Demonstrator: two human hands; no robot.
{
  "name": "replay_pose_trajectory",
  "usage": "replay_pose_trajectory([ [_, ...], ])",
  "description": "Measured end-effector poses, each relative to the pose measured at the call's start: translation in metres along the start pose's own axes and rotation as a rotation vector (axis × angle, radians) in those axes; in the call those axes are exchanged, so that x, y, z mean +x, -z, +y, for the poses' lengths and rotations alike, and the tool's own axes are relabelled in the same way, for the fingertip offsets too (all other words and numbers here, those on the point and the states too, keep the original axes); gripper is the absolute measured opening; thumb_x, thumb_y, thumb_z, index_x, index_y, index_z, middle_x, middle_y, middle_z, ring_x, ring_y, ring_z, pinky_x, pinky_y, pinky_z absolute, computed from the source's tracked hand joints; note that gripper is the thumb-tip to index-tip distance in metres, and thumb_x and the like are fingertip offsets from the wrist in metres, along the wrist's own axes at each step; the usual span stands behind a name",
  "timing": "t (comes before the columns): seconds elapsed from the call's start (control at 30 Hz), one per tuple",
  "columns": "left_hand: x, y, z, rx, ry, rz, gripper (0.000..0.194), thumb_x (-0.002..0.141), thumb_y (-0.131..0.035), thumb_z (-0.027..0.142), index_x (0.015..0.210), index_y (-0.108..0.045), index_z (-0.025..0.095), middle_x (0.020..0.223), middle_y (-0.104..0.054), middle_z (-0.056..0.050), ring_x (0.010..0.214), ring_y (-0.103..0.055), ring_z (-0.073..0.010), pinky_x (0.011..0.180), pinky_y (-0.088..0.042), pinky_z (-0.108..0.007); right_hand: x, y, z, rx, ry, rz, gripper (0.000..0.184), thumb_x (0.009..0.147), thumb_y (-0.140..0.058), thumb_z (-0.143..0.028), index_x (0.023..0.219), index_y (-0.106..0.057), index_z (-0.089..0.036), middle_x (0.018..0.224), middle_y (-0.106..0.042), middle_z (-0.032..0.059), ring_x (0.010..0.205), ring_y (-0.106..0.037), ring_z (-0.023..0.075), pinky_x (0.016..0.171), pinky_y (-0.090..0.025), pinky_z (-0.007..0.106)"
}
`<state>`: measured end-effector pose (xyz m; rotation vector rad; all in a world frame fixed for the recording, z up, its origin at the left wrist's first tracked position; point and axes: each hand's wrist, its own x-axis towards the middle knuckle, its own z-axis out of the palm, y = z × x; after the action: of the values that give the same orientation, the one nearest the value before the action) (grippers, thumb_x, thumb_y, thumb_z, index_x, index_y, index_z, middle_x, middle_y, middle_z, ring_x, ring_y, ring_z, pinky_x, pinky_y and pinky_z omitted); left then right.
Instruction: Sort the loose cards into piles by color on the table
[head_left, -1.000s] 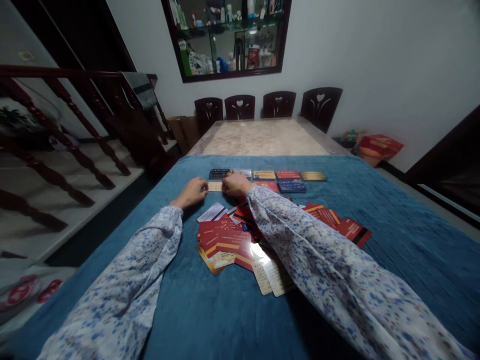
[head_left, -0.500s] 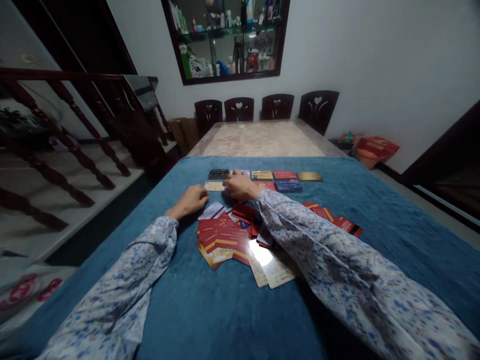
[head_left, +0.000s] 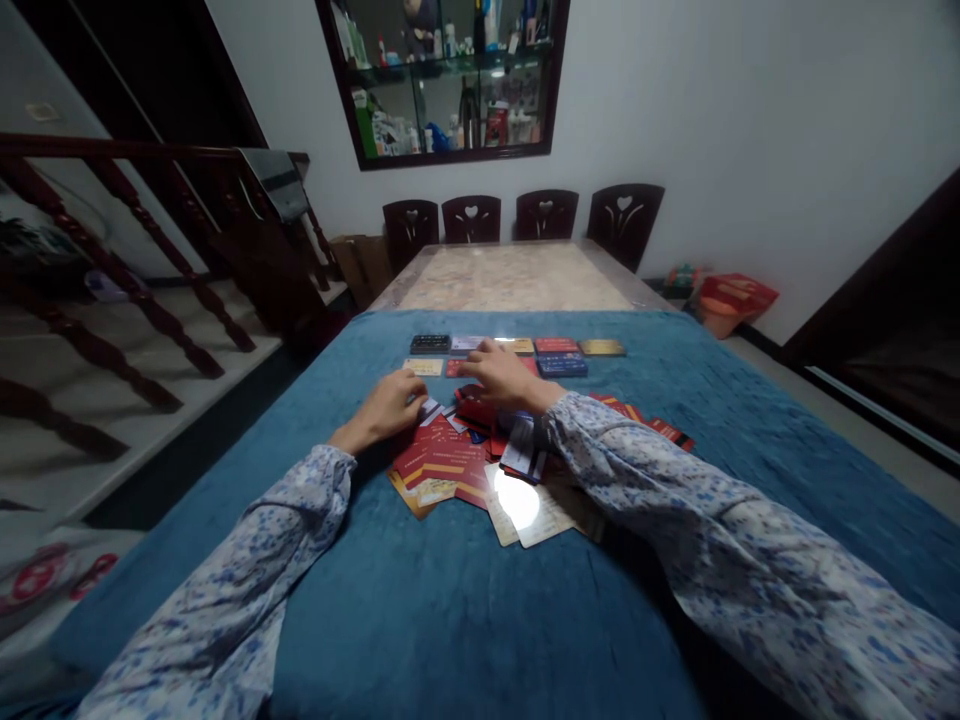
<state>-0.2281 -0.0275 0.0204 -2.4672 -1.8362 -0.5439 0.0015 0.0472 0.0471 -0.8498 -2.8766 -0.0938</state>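
My left hand (head_left: 391, 406) rests at the left edge of the loose card pile, fingers bent and thumb apart, beside a white striped card (head_left: 430, 410); no card shows in its grip. Over the back of the pile, my right hand (head_left: 504, 378) reaches with its fingers apart, just above dark red cards. Loose red cards (head_left: 442, 455) fan out in front, with a white card with a dark stripe (head_left: 523, 447) and shiny cream cards (head_left: 540, 520). Behind the hands lie rows of card stacks, including a black stack (head_left: 430, 344), a cream card (head_left: 423, 367) and a blue stack (head_left: 562, 364).
A blue cloth (head_left: 450, 600) covers the near part of the table. More red cards (head_left: 660, 428) lie right of my right forearm. A gold stack (head_left: 602, 347) ends the back row. Dark chairs (head_left: 471, 218) stand at the far end, and a wooden railing (head_left: 135, 300) runs on the left.
My right hand has drawn back from the card rows toward the loose pile, uncovering a pale stack and a red card. My left hand has shifted slightly toward the pile.
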Motion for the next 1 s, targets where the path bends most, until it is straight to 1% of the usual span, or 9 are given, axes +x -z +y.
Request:
replay_pose_trajectory([
  [0.1, 0.001, 0.000, 0.011, -0.019, -0.029, 0.012, 0.018, 0.086, -0.055, 0.019, 0.082, -0.072, 0.017, 0.090, -0.067, -0.008, 0.088, -0.063, -0.0219, 0.084, -0.052, -0.034, -0.016, 0.006, 0.003, 0.006, -0.023, 0.015, 0.036, 0.097, -0.058, -0.034, 0.129, -0.068, -0.021, 0.129, -0.068, 0.0140, 0.121, -0.045, 0.0322, 0.092, -0.033, 0.042],
  [0.2, 0.004, 0.000, 0.025, -0.036, -0.082, 0.023, 0.016, 0.086, -0.056, 0.017, 0.083, -0.071, 0.016, 0.091, -0.066, -0.008, 0.086, -0.062, -0.0211, 0.083, -0.051, -0.034, -0.033, 0.010, 0.007, 0.010, -0.059, 0.018, 0.036, 0.097, -0.058, -0.033, 0.129, -0.068, -0.021, 0.128, -0.069, 0.0140, 0.120, -0.045, 0.0320, 0.092, -0.033, 0.042],
  [0.3, 0.008, 0.000, 0.041, -0.044, -0.133, 0.036, 0.016, 0.086, -0.055, 0.013, 0.083, -0.071, 0.016, 0.089, -0.066, -0.008, 0.086, -0.061, -0.0202, 0.082, -0.050, -0.033, -0.048, 0.010, 0.016, 0.006, -0.089, 0.028, 0.035, 0.097, -0.059, -0.031, 0.129, -0.069, -0.021, 0.127, -0.069, 0.0134, 0.122, -0.045, 0.0324, 0.091, -0.033, 0.042],
  [0.4, 0.013, -0.002, 0.057, -0.065, -0.187, 0.038, 0.016, 0.088, -0.055, 0.014, 0.084, -0.070, 0.016, 0.091, -0.066, -0.008, 0.087, -0.061, -0.0198, 0.082, -0.050, -0.032, -0.062, 0.006, 0.026, 0.009, -0.114, 0.047, 0.036, 0.095, -0.060, -0.029, 0.129, -0.069, -0.021, 0.127, -0.070, 0.0129, 0.121, -0.046, 0.0317, 0.090, -0.033, 0.041],
  [0.47, 0.016, -0.005, 0.068, -0.067, -0.216, 0.041, 0.018, 0.090, -0.053, 0.014, 0.085, -0.070, 0.015, 0.092, -0.066, -0.008, 0.088, -0.061, -0.0204, 0.082, -0.050, -0.033, -0.072, 0.004, 0.032, 0.008, -0.128, 0.062, 0.034, 0.095, -0.060, -0.029, 0.127, -0.070, -0.021, 0.125, -0.070, 0.0130, 0.118, -0.047, 0.0309, 0.089, -0.033, 0.041],
  [0.6, 0.020, -0.013, 0.087, -0.063, -0.251, 0.017, 0.019, 0.089, -0.053, 0.010, 0.087, -0.071, 0.016, 0.094, -0.067, -0.009, 0.089, -0.061, -0.0206, 0.082, -0.050, -0.033, -0.093, 0.002, 0.040, 0.012, -0.154, 0.096, 0.031, 0.097, -0.058, -0.033, 0.122, -0.073, -0.021, 0.119, -0.072, 0.0129, 0.113, -0.047, 0.0296, 0.086, -0.033, 0.040],
  [0.77, 0.025, -0.021, 0.108, -0.047, -0.279, -0.031, 0.022, 0.087, -0.052, 0.007, 0.091, -0.072, 0.016, 0.097, -0.068, -0.010, 0.092, -0.062, -0.0220, 0.083, -0.051, -0.034, -0.120, -0.002, 0.048, 0.028, -0.189, 0.132, 0.031, 0.096, -0.056, -0.027, 0.122, -0.073, -0.022, 0.117, -0.073, 0.0127, 0.111, -0.050, 0.0295, 0.085, -0.034, 0.040],
  [0.9, 0.034, -0.029, 0.122, -0.053, -0.315, -0.045, 0.028, 0.085, -0.052, 0.005, 0.101, -0.072, 0.016, 0.100, -0.068, -0.010, 0.096, -0.062, -0.0234, 0.085, -0.051, -0.036, -0.138, -0.008, 0.057, 0.010, -0.213, 0.151, 0.030, 0.095, -0.057, -0.026, 0.119, -0.074, -0.023, 0.116, -0.073, 0.0128, 0.109, -0.051, 0.0299, 0.084, -0.035, 0.040],
  [1.0, 0.043, -0.037, 0.130, -0.060, -0.357, -0.056, 0.034, 0.082, -0.053, 0.003, 0.106, -0.072, 0.017, 0.104, -0.068, -0.010, 0.099, -0.061, -0.0242, 0.088, -0.052, -0.038, -0.150, -0.011, 0.062, -0.007, -0.245, 0.156, 0.029, 0.096, -0.057, -0.029, 0.119, -0.075, -0.024, 0.115, -0.073, 0.0127, 0.107, -0.051, 0.0295, 0.083, -0.035, 0.039],
])
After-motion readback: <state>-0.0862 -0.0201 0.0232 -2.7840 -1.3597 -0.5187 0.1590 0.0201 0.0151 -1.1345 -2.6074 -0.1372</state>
